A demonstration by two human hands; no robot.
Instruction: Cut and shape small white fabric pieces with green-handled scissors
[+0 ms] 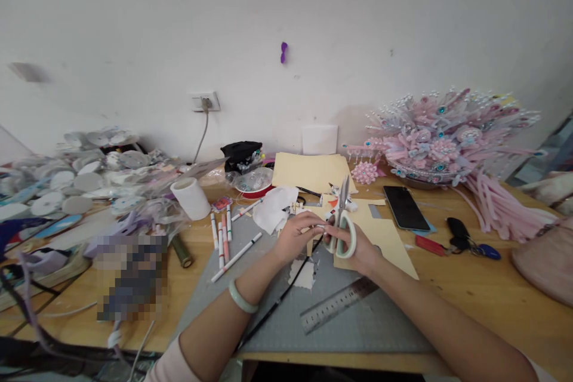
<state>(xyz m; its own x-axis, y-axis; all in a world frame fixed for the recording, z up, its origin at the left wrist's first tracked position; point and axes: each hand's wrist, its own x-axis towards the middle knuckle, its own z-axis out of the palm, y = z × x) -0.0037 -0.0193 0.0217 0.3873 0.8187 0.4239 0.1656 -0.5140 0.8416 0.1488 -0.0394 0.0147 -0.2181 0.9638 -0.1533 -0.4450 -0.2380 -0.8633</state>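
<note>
My right hand [360,248] grips a pair of pale green-handled scissors [342,218], blades pointing up and away over the grey cutting mat [268,304]. My left hand [298,236] pinches a small piece of something right beside the scissors' handle; the piece is too small to make out. A jade bangle sits on my left wrist. Cream card [389,239] lies under and beside my right hand, and a thin black cord [277,301] runs from my hands toward the table's front edge.
A metal ruler [335,305] lies on the mat. Several marker pens [224,233] and a white roll [191,197] are at left. A black phone [405,208], a pink beaded headdress [443,137] and keys [465,242] are at right. Clutter of discs fills the far left.
</note>
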